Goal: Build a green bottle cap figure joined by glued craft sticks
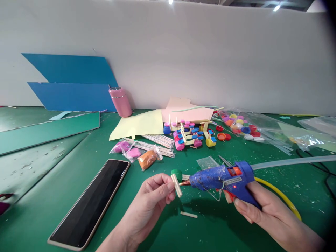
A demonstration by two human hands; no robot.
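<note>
My left hand [154,196] pinches short wooden sticks [176,185] laid side by side. In my right hand [270,210] is a blue hot glue gun [220,177], its red light lit and fingers at the orange trigger. The gun's metal nozzle points left and comes up close to the sticks; whether it touches them I cannot tell. Behind the sticks sits a green bottle cap [176,173], with pale stick pieces [186,177] beside it. One loose short stick [189,214] lies on the green table below the nozzle.
A phone [90,203] lies at left. Bagged clay [148,159], wooden stick bundles [160,141], small cap-and-stick assemblies [189,134] and a bag of coloured caps [240,126] lie farther back. A pink tumbler [120,102] stands near the wall. A clear glue stick [294,162] extends behind the gun.
</note>
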